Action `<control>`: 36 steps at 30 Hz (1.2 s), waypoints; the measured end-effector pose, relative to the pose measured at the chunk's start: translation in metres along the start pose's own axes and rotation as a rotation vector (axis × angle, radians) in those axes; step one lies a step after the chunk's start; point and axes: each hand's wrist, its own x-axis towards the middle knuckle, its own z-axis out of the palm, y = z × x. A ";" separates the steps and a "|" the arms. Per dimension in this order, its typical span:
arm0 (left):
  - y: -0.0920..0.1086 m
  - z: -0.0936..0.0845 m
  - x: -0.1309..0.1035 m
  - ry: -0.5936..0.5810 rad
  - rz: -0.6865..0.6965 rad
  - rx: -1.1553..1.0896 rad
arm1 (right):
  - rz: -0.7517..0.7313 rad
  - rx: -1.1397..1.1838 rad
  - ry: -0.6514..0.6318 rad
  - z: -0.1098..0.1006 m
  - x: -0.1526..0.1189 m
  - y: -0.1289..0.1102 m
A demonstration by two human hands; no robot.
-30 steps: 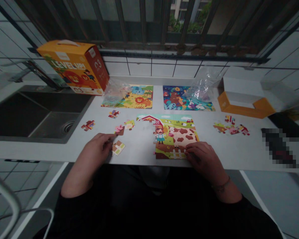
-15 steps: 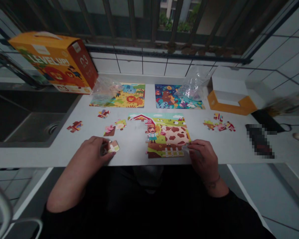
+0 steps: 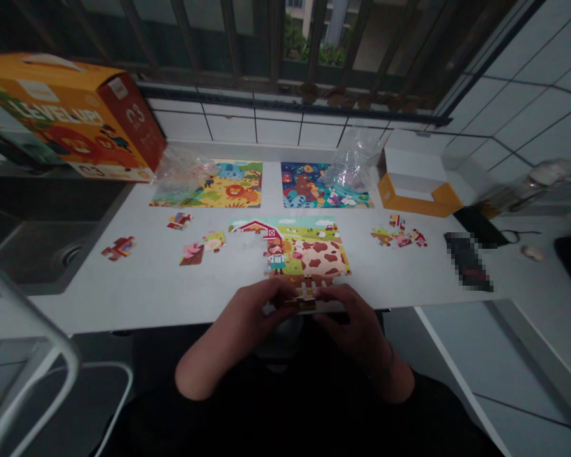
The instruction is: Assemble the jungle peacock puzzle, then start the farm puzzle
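A partly assembled farm jigsaw puzzle [image 3: 318, 254] with a cow, a farmer and a red barn roof lies on the counter. In front of its lower edge, my left hand [image 3: 261, 308] pinches a puzzle piece [image 3: 307, 304], seen nearly edge-on. My right hand [image 3: 349, 317] meets it from the other side, with curled fingers and thumb at the piece's right end. The fingers hide part of the piece and the puzzle's bottom strip. Loose pieces with a pig [image 3: 191, 253] and a pale animal [image 3: 215, 241] lie left of the puzzle.
More loose pieces lie at far left [image 3: 118, 248] and at right [image 3: 402, 239]. Behind are a lion puzzle [image 3: 238, 190], a night forest puzzle [image 3: 309, 187], plastic bags [image 3: 354, 165], an orange box [image 3: 66, 120] and an open carton [image 3: 419, 200]. A sink [image 3: 33, 235] borders the left.
My left hand has carried its puzzle piece right, to the puzzle's front edge. My right hand has come in from the puzzle's right side to meet it. The view has shifted right.
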 end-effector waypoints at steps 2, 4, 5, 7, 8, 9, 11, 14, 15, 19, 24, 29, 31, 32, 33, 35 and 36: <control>-0.001 0.022 0.006 -0.029 0.028 -0.070 | 0.033 0.014 -0.029 0.001 -0.001 -0.004; -0.007 0.039 0.013 0.024 0.059 -0.047 | 0.121 0.013 -0.023 -0.002 0.000 -0.002; -0.010 0.046 0.017 0.076 0.083 0.015 | 0.183 0.011 -0.013 -0.005 0.001 0.001; -0.017 0.055 0.023 0.128 0.175 0.194 | 0.324 -0.009 0.008 -0.014 0.005 0.010; -0.020 0.059 0.025 0.121 0.235 0.285 | 0.389 -0.029 0.013 -0.020 0.006 0.015; -0.023 0.061 0.027 0.091 0.295 0.362 | 0.443 -0.054 0.015 -0.025 0.008 0.020; -0.025 0.064 0.029 0.013 0.380 0.475 | 0.506 -0.106 0.009 -0.035 0.010 0.028; -0.026 0.066 0.030 -0.055 0.403 0.576 | 0.518 -0.141 -0.015 -0.042 0.011 0.033; -0.026 0.066 0.030 -0.064 0.401 0.592 | 0.521 -0.144 -0.023 -0.042 0.011 0.034; -0.025 0.066 0.030 -0.069 0.401 0.620 | 0.548 -0.113 -0.024 -0.039 0.011 0.037; -0.022 0.064 0.030 -0.074 0.406 0.640 | 0.562 -0.057 -0.019 -0.034 0.010 0.040; -0.021 0.065 0.031 -0.084 0.396 0.651 | 0.551 -0.206 -0.039 -0.031 0.013 0.032; -0.021 0.066 0.031 -0.087 0.390 0.657 | 0.550 -0.258 -0.049 -0.029 0.015 0.030; -0.022 0.066 0.031 -0.086 0.393 0.657 | 0.540 -0.286 -0.052 -0.028 0.015 0.029; -0.022 0.066 0.031 -0.082 0.395 0.656 | 0.515 -0.315 -0.052 -0.028 0.016 0.030; -0.023 0.067 0.031 -0.078 0.401 0.649 | 0.440 -0.372 -0.036 -0.027 0.016 0.033; -0.024 0.067 0.031 -0.078 0.401 0.646 | 0.405 -0.398 -0.022 -0.026 0.015 0.035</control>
